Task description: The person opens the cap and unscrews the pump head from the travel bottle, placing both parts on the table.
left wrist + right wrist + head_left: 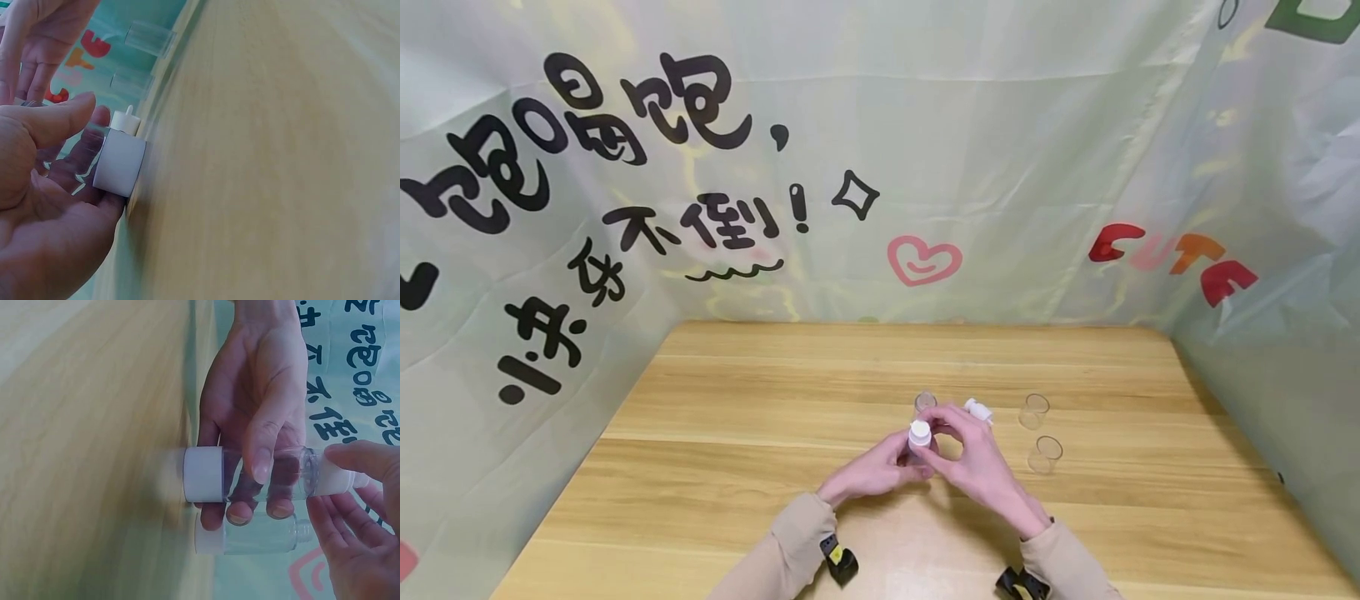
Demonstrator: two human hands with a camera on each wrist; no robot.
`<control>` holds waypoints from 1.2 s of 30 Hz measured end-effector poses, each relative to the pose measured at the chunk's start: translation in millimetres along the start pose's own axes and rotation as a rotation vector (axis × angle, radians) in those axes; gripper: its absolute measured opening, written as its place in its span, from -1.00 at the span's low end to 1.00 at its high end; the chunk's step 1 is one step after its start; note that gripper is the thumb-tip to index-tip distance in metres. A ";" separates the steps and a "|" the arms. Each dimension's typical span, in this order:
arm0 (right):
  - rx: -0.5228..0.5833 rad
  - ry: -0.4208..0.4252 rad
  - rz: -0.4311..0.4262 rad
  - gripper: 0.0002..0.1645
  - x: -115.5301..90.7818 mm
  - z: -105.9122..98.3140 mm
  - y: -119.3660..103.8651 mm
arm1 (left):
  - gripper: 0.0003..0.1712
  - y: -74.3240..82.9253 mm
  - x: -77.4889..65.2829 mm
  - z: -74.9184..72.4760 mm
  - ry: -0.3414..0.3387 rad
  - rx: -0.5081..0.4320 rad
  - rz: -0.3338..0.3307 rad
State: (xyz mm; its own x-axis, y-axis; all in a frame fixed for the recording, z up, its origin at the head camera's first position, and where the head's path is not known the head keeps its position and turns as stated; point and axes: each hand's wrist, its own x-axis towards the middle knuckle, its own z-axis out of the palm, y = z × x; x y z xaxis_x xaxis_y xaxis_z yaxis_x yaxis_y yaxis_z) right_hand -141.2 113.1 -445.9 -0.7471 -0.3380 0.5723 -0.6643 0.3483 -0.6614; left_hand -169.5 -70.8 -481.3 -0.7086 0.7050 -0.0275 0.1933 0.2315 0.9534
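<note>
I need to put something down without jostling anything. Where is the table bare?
Crowded: the middle, where left hand, right hand, held bottle, second bottle and white nozzle piece cluster.
Free table: a wide patch between left hand and left wall; a strip between second bottle and back wall; another between the two clear cups and right wall.

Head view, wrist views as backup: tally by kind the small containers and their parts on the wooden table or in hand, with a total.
Clear cylindrical bottles with white bases: 2
White cylindrical nozzle caps: 2
Clear cylindrical cups: 2
Total: 6
</note>
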 end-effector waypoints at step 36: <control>-0.041 0.032 -0.046 -0.37 -2.5 -1.0 -1.3 | -0.27 -0.8 -0.1 1.2 0.003 -0.001 0.002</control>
State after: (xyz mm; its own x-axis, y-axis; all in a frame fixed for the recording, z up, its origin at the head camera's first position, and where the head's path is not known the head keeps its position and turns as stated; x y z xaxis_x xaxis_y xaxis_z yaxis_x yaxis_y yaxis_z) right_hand -138.6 114.4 -446.0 -0.7157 -0.3270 0.6172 -0.6979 0.3687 -0.6140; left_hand -168.7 -70.3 -482.5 -0.7102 0.7035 -0.0252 0.1939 0.2299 0.9537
